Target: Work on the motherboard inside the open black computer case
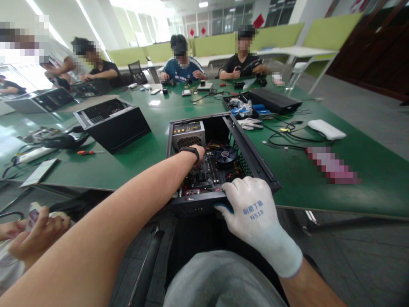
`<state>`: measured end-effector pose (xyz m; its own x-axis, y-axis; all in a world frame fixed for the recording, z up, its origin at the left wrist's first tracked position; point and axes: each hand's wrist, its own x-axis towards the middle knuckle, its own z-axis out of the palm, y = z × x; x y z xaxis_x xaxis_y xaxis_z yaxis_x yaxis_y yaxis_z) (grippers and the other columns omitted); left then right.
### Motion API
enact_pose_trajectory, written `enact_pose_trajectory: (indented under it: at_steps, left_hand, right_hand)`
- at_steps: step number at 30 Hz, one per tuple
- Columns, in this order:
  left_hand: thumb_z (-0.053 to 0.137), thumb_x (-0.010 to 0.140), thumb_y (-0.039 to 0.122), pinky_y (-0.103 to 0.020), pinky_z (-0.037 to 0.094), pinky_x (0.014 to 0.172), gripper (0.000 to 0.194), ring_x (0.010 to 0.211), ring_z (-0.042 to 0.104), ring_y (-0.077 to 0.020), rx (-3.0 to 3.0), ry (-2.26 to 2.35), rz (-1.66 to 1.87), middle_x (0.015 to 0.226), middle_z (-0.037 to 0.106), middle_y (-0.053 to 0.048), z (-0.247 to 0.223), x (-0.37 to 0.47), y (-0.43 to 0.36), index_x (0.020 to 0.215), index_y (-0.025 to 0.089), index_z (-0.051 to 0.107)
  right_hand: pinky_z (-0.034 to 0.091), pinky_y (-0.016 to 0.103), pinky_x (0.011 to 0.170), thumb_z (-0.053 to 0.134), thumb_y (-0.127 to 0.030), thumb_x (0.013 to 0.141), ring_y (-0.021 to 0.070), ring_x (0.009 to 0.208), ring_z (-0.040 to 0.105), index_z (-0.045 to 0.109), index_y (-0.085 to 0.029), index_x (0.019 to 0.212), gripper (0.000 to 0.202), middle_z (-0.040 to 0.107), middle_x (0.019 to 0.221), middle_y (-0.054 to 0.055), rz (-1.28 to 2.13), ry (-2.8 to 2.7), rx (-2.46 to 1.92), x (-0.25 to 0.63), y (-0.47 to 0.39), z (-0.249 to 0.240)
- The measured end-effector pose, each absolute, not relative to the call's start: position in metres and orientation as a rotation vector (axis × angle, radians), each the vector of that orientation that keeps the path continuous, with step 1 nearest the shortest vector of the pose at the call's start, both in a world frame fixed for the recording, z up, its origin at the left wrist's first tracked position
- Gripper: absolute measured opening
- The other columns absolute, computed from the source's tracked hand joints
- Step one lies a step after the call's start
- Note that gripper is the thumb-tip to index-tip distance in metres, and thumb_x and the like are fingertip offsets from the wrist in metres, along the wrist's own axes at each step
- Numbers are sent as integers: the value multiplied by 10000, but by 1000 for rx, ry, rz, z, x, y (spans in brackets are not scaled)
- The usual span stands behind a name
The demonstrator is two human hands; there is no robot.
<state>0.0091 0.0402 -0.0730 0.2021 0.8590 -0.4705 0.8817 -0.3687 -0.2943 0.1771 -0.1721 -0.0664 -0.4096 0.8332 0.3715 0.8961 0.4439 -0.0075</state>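
An open black computer case (256, 155) lies on its side before me at the table's near edge. My left hand (200, 154), bare with a black wristband, reaches inside next to the power supply (189, 137); its fingers are hidden from view. To its right sits a round cooling fan (225, 156) above the dark motherboard (204, 172). Wearing a white work glove, my right hand (247, 204) is closed over the near edge of the case, thumb on the outer side and fingers curled over the rim.
Another black case (119, 128) stands to the left, with an orange screwdriver (90, 152) nearby. Cables (284, 134), gloves (250, 123) and a white pouch-like item (326, 129) lie to the right. Several people work across the green table (361, 179); another person's hands (38, 232) are at lower left.
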Motion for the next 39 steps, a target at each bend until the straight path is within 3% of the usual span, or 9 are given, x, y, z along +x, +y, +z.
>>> enact_pose_trajectory:
  at_steps: [9,18,24,39]
  left_hand:
    - [920,548,244,-270,572,895,637,1055,718,-280,2386,1760,-860,1150,762,-149,-70,10,37,1161,152,771]
    - [882,602,217,-303,565,925,560,1087,703,-300,2394,1717,-868,1174,748,-182,-68,10,36,1141,112,776]
    - [905,576,216,-268,563,912,612,1081,706,-274,2403,1730,-878,1179,754,-145,-67,11,35,1170,163,767]
    - [904,596,253,-277,556,929,555,1076,712,-283,2425,1707,-918,1142,764,-153,-64,12,31,1124,132,784]
  right_hand:
    - [209,385,743,724,-459,817,253,846,475,647,-215,987,307,610,887,58,-267,-2389,-1488,177,-172,-66]
    - [200,378,740,715,-444,819,247,838,462,651,-213,981,289,616,882,63,-273,-2382,-1479,177,-172,-65]
    - [202,379,736,726,-444,808,245,833,461,654,-210,974,295,617,878,66,-268,-2381,-1475,176,-171,-66]
    - [212,388,746,718,-457,822,257,847,477,637,-220,978,295,609,886,57,-272,-2387,-1484,177,-173,-67]
